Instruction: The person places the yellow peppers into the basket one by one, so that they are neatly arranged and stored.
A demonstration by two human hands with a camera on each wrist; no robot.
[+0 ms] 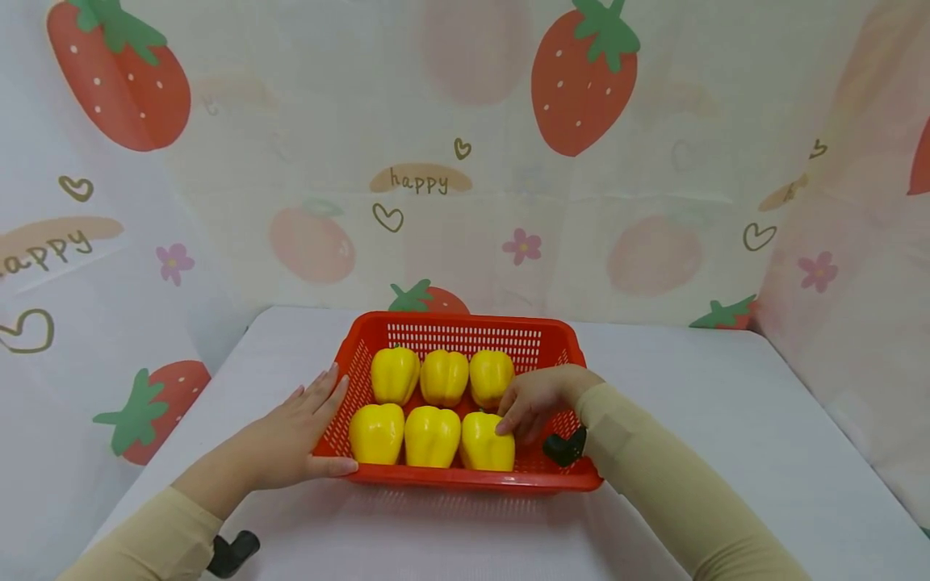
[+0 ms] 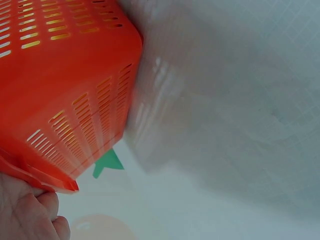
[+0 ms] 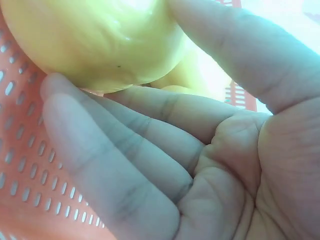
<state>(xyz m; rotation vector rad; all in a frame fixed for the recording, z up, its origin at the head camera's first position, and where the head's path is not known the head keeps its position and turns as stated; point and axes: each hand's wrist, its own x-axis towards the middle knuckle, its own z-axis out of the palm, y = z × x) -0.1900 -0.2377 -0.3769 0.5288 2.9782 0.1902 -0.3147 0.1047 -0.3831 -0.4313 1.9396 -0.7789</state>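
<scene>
Several yellow bell peppers stand in two rows inside a red perforated basket (image 1: 472, 479). My left hand (image 1: 291, 436) rests on the basket's left rim, fingers straight and spread, thumb along the front corner. In the left wrist view, part of that hand (image 2: 27, 210) lies against the rim from outside. My right hand (image 1: 538, 399) reaches into the basket and holds the front-right bell pepper (image 1: 485, 448), thumb on its top. The right wrist view shows the thumb against that pepper (image 3: 95, 45) and the other fingers extending beneath and beside it.
A white-covered table (image 1: 697, 420) bears the basket. Behind it and at both sides hangs a pale cloth (image 1: 479, 266) printed with strawberries, hearts and flowers. Beside the right hand, a black strap end (image 1: 565, 448) hangs from the wrist inside the basket's right end.
</scene>
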